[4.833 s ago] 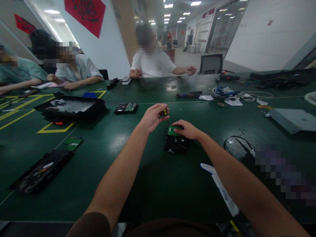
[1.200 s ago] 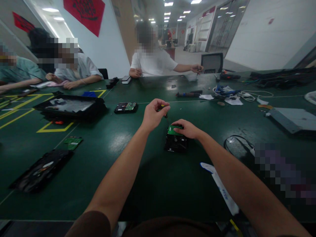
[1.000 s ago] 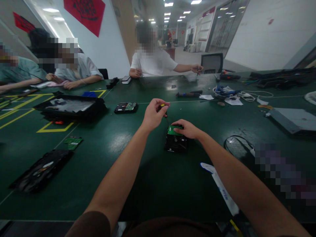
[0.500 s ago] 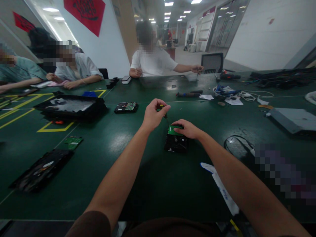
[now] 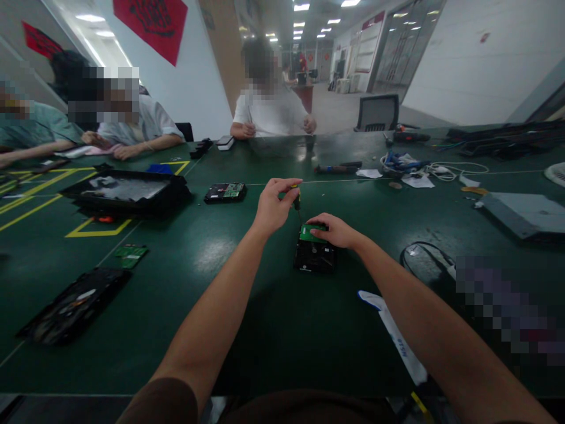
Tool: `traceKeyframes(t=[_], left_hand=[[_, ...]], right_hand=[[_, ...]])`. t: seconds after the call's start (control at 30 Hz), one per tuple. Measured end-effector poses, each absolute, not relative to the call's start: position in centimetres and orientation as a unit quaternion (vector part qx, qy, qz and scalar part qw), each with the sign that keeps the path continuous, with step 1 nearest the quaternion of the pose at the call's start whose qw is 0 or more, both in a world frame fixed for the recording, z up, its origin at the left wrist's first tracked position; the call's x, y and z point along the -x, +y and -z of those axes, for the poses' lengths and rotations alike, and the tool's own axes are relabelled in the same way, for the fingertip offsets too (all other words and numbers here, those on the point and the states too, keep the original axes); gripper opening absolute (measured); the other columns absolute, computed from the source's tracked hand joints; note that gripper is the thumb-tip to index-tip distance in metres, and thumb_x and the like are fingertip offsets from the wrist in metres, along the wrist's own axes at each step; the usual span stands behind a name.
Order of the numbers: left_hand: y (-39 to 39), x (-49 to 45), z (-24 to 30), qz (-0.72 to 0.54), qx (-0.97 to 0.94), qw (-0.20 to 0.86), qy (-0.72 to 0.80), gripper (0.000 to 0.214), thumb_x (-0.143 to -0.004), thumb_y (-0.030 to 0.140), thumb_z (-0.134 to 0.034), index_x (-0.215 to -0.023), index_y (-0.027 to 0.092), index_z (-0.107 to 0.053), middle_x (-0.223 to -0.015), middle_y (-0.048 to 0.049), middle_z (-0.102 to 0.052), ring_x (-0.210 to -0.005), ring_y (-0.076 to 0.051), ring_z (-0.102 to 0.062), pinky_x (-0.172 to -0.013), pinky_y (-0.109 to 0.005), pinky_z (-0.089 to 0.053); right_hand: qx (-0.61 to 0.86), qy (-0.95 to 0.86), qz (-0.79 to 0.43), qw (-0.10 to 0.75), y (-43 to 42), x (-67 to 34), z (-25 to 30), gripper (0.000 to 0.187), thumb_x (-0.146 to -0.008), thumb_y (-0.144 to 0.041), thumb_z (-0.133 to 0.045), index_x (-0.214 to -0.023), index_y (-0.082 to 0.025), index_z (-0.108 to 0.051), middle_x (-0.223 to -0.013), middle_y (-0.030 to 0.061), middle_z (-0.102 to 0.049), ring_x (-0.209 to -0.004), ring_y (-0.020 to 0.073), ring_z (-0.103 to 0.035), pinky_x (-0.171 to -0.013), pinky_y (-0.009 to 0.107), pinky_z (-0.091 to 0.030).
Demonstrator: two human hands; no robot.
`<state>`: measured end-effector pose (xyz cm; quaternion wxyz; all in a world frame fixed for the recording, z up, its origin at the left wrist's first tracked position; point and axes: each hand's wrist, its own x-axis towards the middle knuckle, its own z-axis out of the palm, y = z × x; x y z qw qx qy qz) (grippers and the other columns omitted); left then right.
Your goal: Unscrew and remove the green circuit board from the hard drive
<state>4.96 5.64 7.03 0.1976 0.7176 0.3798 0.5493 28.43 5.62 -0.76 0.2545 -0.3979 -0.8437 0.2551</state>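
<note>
A black hard drive point(image 5: 314, 257) with a green circuit board point(image 5: 311, 234) on its far end lies on the dark green table in front of me. My left hand point(image 5: 278, 203) pinches a small screwdriver point(image 5: 297, 200) with a yellow-and-black handle. Its thin shaft points down at the far left corner of the board; whether the tip sits in a screw is too small to tell. From the right, my right hand point(image 5: 334, 230) grips the drive's far right side, thumb lying on the board and fingers over the far edge.
On the left are another hard drive point(image 5: 225, 192), a loose circuit board point(image 5: 131, 255), a black drive casing point(image 5: 75, 306) and a black tray point(image 5: 132, 188). A white strip point(image 5: 397, 335) and a grey metal box point(image 5: 525, 215) lie to the right. Co-workers sit across the table.
My left fingers have shifted on the screwdriver handle, and more of the handle shows. My right hand and the hard drive stay put. The co-worker opposite has drawn an outstretched arm back in.
</note>
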Motion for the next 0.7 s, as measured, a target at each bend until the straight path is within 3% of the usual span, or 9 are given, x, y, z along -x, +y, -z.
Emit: traceKeyframes(t=[0.13,0.23,0.43,0.6,0.7], left_hand=[[5.83,-5.09,-6.76,-0.551,-0.707,0.243,0.370,0.028,-0.097,0.024,-0.061,-0.122,0.024,-0.075,-0.114,-0.0077,-0.069,-0.089,-0.016,-0.066,-0.056,-0.019,-0.058],[5.79,-5.40,-6.73,-0.558,-0.688,0.292,0.361,0.030,-0.095,0.030,-0.066,-0.122,0.020,-0.074,-0.110,-0.0080,-0.074,-0.086,-0.016,-0.069,-0.057,-0.021,-0.060],[5.38,-5.70,-7.02,-0.567,-0.677,0.325,0.340,0.024,-0.084,0.031,-0.079,-0.102,0.016,-0.072,-0.101,-0.0067,-0.075,-0.081,-0.015,-0.070,-0.056,-0.020,-0.058],[5.28,-5.91,-7.03,-0.568,-0.660,0.379,0.312,0.027,-0.088,0.026,-0.075,-0.110,0.018,-0.063,-0.103,-0.0079,-0.075,-0.084,-0.016,-0.071,-0.057,-0.021,-0.059],[5.47,-5.77,-6.90,-0.560,-0.672,0.379,0.303,0.019,-0.091,0.028,-0.071,-0.106,0.017,-0.066,-0.101,-0.0078,-0.074,-0.084,-0.015,-0.069,-0.060,-0.023,-0.061]], right_hand=[[0.407,-0.839,-0.257,0.254,5.68,-28.47,0.98,0.032,-0.094,-0.033,-0.069,-0.125,-0.027,-0.072,-0.120,0.0078,-0.070,-0.113,0.0268,-0.064,-0.099,0.046,-0.050],[0.409,-0.838,-0.256,0.256,5.66,-28.48,1.03,0.033,-0.094,-0.034,-0.069,-0.126,-0.026,-0.072,-0.120,0.0078,-0.070,-0.114,0.0269,-0.064,-0.100,0.046,-0.050],[0.408,-0.841,-0.250,0.254,5.66,-28.46,0.92,0.033,-0.094,-0.033,-0.069,-0.126,-0.027,-0.073,-0.120,0.0082,-0.070,-0.113,0.0269,-0.063,-0.102,0.049,-0.049],[0.409,-0.837,-0.259,0.255,5.50,-28.33,0.69,0.032,-0.094,-0.030,-0.068,-0.126,-0.026,-0.073,-0.121,0.0093,-0.070,-0.112,0.0265,-0.064,-0.102,0.048,-0.049],[0.411,-0.837,-0.257,0.255,5.50,-28.31,0.67,0.032,-0.094,-0.031,-0.068,-0.125,-0.025,-0.073,-0.119,0.0094,-0.070,-0.111,0.0266,-0.065,-0.101,0.047,-0.050]])
